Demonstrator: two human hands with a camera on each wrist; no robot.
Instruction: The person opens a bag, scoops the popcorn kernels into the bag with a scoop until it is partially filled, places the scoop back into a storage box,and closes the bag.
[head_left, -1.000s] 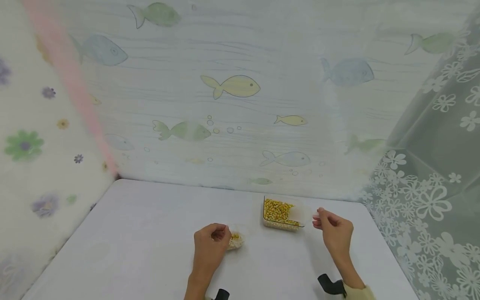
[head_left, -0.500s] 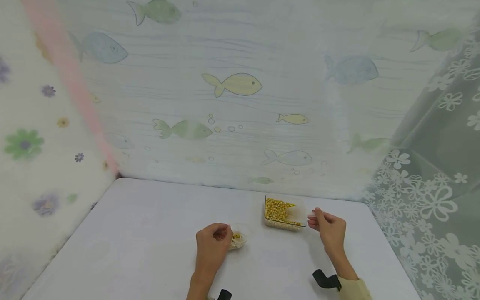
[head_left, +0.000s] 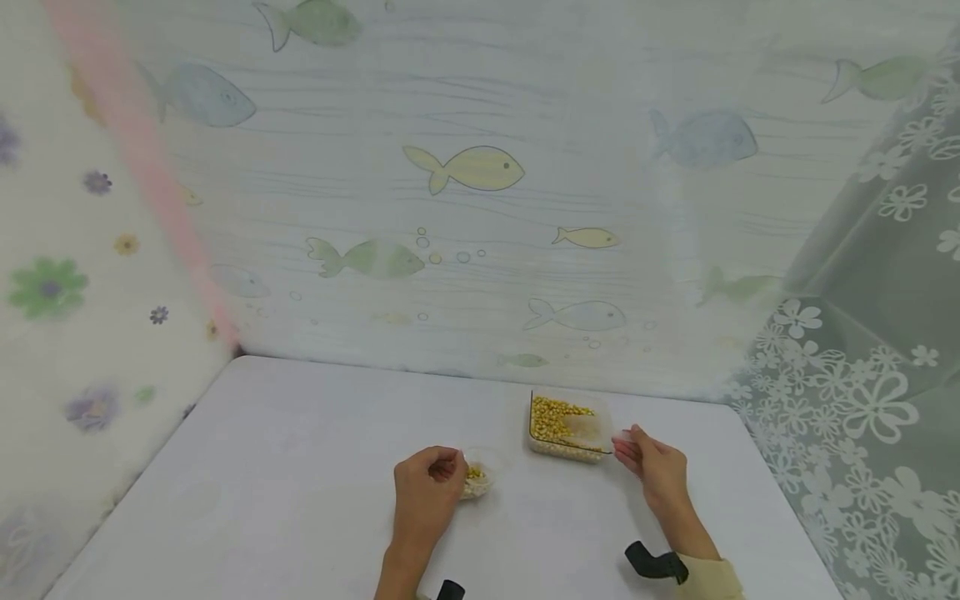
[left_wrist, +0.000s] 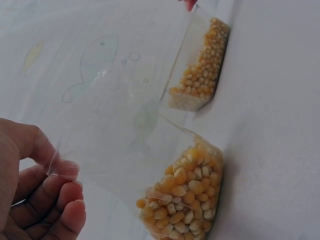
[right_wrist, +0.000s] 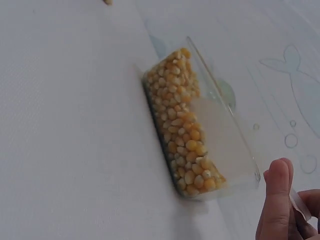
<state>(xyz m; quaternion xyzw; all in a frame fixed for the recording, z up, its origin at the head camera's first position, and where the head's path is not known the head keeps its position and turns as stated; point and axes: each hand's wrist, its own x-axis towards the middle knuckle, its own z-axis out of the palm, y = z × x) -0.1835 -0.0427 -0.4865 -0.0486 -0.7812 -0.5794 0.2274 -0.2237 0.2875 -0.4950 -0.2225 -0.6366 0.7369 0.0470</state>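
Note:
My left hand [head_left: 427, 487] pinches the edge of a clear plastic bag [left_wrist: 115, 155]. Corn kernels [left_wrist: 187, 192] fill the bottom of that bag, which sits on the table beside the hand. Farther back and to the right is a clear rectangular container [head_left: 566, 450] of corn kernels [right_wrist: 175, 120]. Fingers and thumb of my right hand [head_left: 654, 467], just right of the container, grip the handle of a whitish translucent scoop [right_wrist: 222, 132]. Its broad end lies inside the container against the corn, with its lower edge hidden among kernels.
The white table [head_left: 262, 475] meets a fish-patterned backdrop [head_left: 465, 275] just behind the container. A flower-patterned sheet hangs at the left [head_left: 97, 333], and a grey lace-like curtain [head_left: 862, 400] at the right. Black wrist mounts [head_left: 656, 562] stick out near the front edge.
The right hand has shifted left and slightly toward me, and the scoop has moved farther left into the corn. The left hand keeps its pinch on the bag, almost still.

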